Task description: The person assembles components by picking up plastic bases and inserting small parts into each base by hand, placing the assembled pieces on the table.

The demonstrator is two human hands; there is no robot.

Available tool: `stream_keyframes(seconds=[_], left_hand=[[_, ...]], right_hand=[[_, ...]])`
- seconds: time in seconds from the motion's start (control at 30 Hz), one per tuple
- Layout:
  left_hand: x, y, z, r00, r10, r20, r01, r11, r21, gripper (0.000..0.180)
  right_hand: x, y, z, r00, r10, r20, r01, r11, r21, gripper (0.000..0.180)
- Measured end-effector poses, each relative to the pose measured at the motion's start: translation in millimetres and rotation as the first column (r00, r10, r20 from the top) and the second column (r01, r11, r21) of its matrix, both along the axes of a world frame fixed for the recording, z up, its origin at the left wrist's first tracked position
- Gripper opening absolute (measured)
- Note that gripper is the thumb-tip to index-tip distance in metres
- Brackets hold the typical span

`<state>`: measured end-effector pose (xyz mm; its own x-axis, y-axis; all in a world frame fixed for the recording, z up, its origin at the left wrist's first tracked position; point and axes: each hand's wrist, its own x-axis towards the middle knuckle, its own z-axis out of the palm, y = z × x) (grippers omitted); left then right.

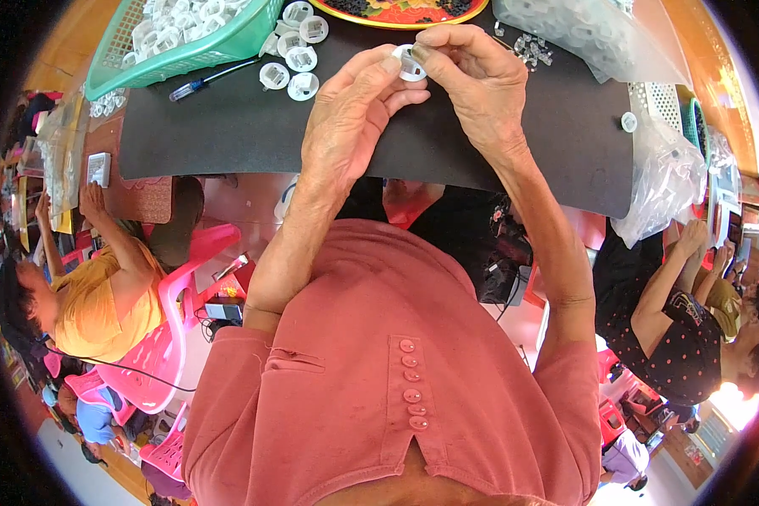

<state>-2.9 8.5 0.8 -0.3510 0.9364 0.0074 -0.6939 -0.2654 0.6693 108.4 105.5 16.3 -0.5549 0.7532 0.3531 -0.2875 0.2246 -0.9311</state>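
Observation:
Between my two hands, above the black tabletop, is a small round white plastic part (411, 71) with a dark spot in its centre. My left hand (343, 114) grips its left side between thumb and fingers. At the right edge of the part, my right hand (483, 91) pinches with thumb and forefinger; whether a smaller piece sits in that pinch is hidden. Several similar white round parts (302, 58) lie on the table left of my hands. Right of my right hand is a scatter of small clear plastic pieces (534, 51).
A green basket (101, 74) full of white parts stands at far left, with a blue-handled screwdriver (187, 89) before it. A red patterned tray (346, 13) holds small black pieces. Bags of parts (586, 34) lie at far right, beside a lone white part (629, 122). Other people sit on both sides.

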Motion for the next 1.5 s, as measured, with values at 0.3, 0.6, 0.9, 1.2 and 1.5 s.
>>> stream_keyframes(seconds=[0.3, 0.6, 0.9, 1.2, 1.5], left_hand=[[1.9, -1.8, 1.8, 0.998, 0.032, -0.050, -0.032, 0.999, -0.004, 0.027], [6.0, -0.9, 10.7, 0.995, 0.075, -0.064, -0.077, 0.997, -0.017, 0.025], [0.7, -0.4, 3.5, 0.986, 0.102, -0.130, -0.107, 0.994, -0.030, 0.025], [-4.7, -0.2, -0.3, 0.994, 0.081, -0.073, -0.083, 0.996, -0.036, 0.027], [-9.2, -3.4, 1.6, 0.986, 0.103, -0.131, -0.118, 0.987, -0.109, 0.026]], right_hand=[[-1.3, 0.4, -4.8, 0.997, -0.075, 0.002, 0.074, 0.984, 0.161, 0.012], [-2.7, 0.5, -6.4, 0.995, -0.089, -0.049, 0.098, 0.964, 0.248, 0.013], [-2.6, 2.4, -9.9, 0.996, -0.083, 0.025, 0.073, 0.959, 0.272, 0.015], [-0.1, -2.5, -3.1, 0.951, -0.292, 0.104, 0.155, 0.738, 0.656, 0.018], [1.2, -2.1, -3.4, 0.943, -0.293, 0.159, 0.060, 0.618, 0.784, 0.032]])
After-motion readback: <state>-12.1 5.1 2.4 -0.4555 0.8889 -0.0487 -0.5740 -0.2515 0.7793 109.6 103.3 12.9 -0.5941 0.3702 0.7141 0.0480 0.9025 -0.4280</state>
